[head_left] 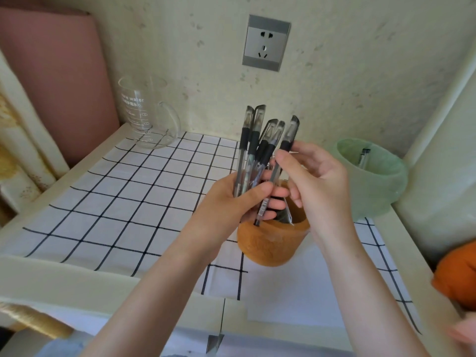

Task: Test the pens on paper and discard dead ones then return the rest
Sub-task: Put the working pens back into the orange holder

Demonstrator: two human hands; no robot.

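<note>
While the left hand [231, 202] grips the bundle of pens [251, 140] just above the brown cup [268, 246], the right hand [316, 181] pinches the rightmost pen [289, 135] near its black grip. Draw it straight upward and keep the bundle clamped so the neighbouring pens do not slide out.

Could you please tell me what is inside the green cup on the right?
Only the upper end of one pen shows inside the green cup. The cup's near wall hides the pen's lower part and the cup's bottom.
</note>
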